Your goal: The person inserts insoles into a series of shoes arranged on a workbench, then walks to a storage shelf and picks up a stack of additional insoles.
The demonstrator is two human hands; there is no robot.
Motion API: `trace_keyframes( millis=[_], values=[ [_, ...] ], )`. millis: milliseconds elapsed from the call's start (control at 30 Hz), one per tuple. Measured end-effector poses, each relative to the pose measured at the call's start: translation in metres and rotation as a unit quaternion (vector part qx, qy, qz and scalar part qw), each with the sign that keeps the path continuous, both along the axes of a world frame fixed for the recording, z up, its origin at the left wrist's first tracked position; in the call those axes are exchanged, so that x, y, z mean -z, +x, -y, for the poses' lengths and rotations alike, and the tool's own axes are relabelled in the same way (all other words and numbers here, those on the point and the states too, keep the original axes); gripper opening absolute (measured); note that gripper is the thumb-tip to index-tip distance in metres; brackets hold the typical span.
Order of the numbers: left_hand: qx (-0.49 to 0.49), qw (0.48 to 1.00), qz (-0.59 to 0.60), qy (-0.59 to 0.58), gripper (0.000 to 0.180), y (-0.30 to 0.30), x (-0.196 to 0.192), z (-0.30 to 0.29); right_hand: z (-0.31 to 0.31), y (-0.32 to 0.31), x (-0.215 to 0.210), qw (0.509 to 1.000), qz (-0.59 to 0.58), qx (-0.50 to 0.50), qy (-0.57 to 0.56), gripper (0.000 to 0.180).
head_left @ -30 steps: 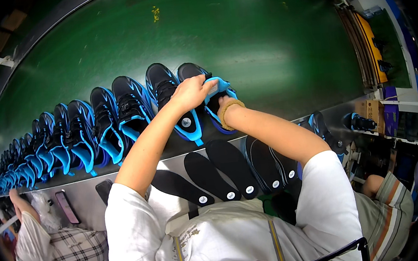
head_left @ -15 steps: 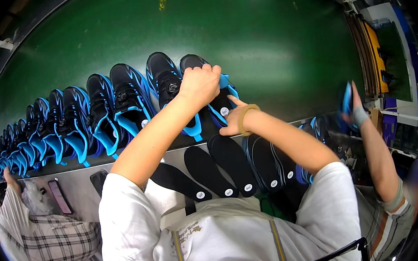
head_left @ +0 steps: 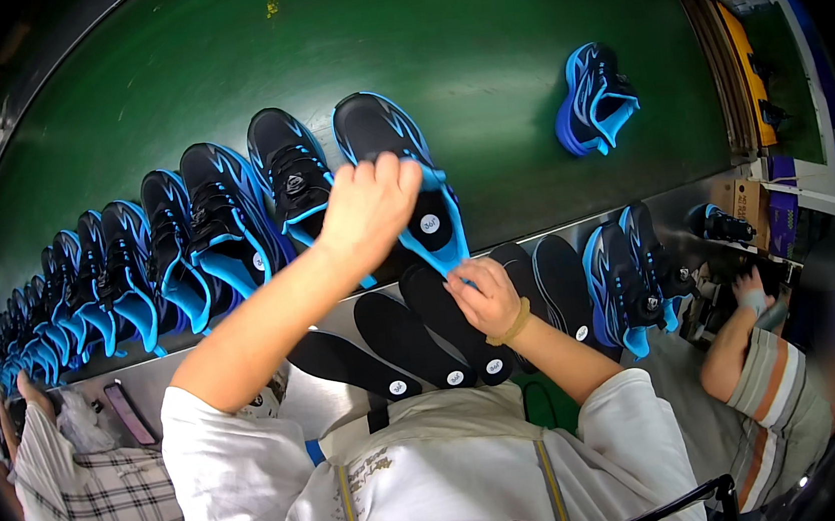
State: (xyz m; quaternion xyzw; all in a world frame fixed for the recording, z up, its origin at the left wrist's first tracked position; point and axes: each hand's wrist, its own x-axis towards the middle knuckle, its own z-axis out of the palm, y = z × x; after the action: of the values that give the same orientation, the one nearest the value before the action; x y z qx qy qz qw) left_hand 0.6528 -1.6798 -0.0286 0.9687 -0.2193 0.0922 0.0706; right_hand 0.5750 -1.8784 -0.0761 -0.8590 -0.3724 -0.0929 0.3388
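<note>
A black sneaker with blue edging (head_left: 379, 123) lies toe-away on the green work surface. My left hand (head_left: 369, 210) is closed over its lacing and tongue area, hiding that part. At the heel, the fingers of my right hand (head_left: 486, 294) pinch the blue collar (head_left: 449, 255). Inside the sneaker lies a black insole (head_left: 429, 204) with a round white label. Just left of it sits another sneaker (head_left: 285, 158), partly behind my left hand. Loose black insoles (head_left: 397, 335) rest along the metal ledge in front of me.
A long row of matching sneakers (head_left: 169, 234) runs off leftward. One sneaker (head_left: 591, 98) stands alone on the right of the green surface (head_left: 477, 44). Several more sneakers (head_left: 608, 277) sit on the ledge at right. Co-workers' hands (head_left: 750, 291) show at both sides, with a phone (head_left: 129, 413) at left.
My right hand has gone from the sneaker's side opening to its heel. My left hand keeps its grip. The right co-worker's hand has drawn back, and a lone sneaker now stands on the green surface.
</note>
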Motion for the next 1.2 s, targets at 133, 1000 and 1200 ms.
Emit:
trace_keyframes(
  millis=[133,1000,1200],
  values=[
    [-0.053,0.996,-0.075,0.007,0.033,0.044,0.003,-0.012,-0.033,0.053,-0.024,0.994,-0.072,-0.049,-0.073,0.013],
    [0.091,0.972,-0.099,0.192,0.009,0.064,-0.008,-0.02,0.121,0.175,0.018,0.852,-0.21,0.448,-0.17,0.031],
    [-0.035,0.948,-0.202,-0.242,0.008,0.047,-0.004,-0.033,0.036,0.072,-0.009,0.968,-0.055,0.218,-0.11,0.032]
  ],
)
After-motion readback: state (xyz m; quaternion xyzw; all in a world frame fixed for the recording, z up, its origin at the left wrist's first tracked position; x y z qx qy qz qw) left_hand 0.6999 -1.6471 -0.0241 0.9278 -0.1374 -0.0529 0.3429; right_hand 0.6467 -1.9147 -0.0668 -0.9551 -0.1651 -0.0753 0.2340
